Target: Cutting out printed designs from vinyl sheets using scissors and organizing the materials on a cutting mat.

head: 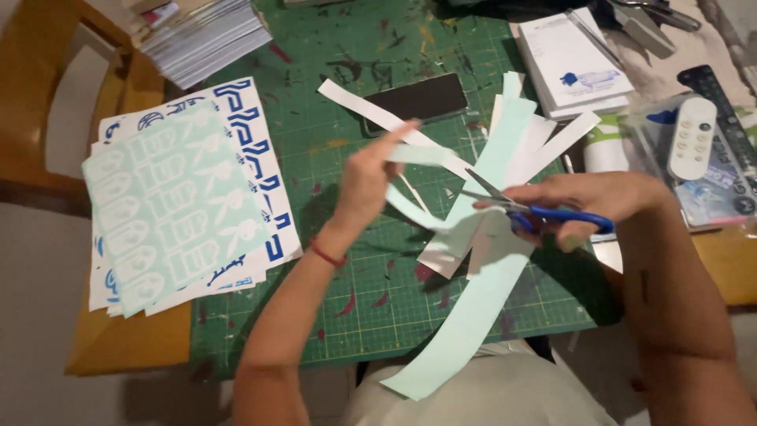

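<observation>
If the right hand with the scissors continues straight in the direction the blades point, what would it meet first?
The scissors in the right hand point left, toward the left hand. First in that line is probably the pale green paper strip held by the left hand, then its fingers. Depth is hard to judge from above.

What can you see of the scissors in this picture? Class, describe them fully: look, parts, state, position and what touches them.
The scissors have bright blue handles, plastic by the look, and slim grey metal blades. The right hand grips the handles, fingers through the loops. The blades point left, slightly parted, their tips at a pale mint paper strip that the left hand holds up. They hang above a green cutting mat strewn with white and mint offcuts.
</observation>
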